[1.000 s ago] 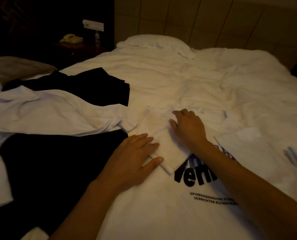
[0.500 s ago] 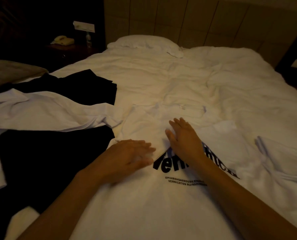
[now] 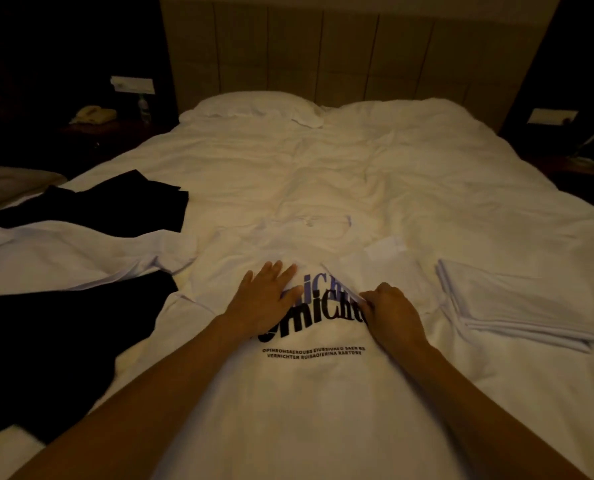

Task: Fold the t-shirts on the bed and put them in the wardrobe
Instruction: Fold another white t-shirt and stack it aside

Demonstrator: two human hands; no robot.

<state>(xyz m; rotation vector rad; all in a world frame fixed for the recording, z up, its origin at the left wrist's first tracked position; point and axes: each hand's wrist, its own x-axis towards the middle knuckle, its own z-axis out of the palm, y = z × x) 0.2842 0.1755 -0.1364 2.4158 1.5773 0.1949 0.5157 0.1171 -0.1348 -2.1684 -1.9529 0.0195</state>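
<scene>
**Both hands on the printed white t-shirt**

While the head camera looks down the bed (image 3: 323, 174), a white t-shirt (image 3: 306, 393) with dark lettering lies spread flat across the near part of the cover, in front of the person. The left hand (image 3: 264, 299) lies flat on the shirt just left of the lettering, fingers straight and slightly spread, pressing the cloth and holding nothing. The right hand (image 3: 391, 311) sits just right of the lettering with its fingers curled, pinching the edge of a folded-over flap of the same shirt. Right of that hand, a folded white garment (image 3: 510, 306) lies on the cover, near the shirt. On the left side of the bed, another white t-shirt (image 3: 67, 254) lies crumpled between two black garments, one farther up (image 3: 126, 202) and one nearer (image 3: 56, 348). A pillow (image 3: 254, 105) rests at the headboard (image 3: 340, 50). On the dark nightstand at the far left stand a telephone (image 3: 94, 115) and a small bottle (image 3: 144, 109).
</scene>
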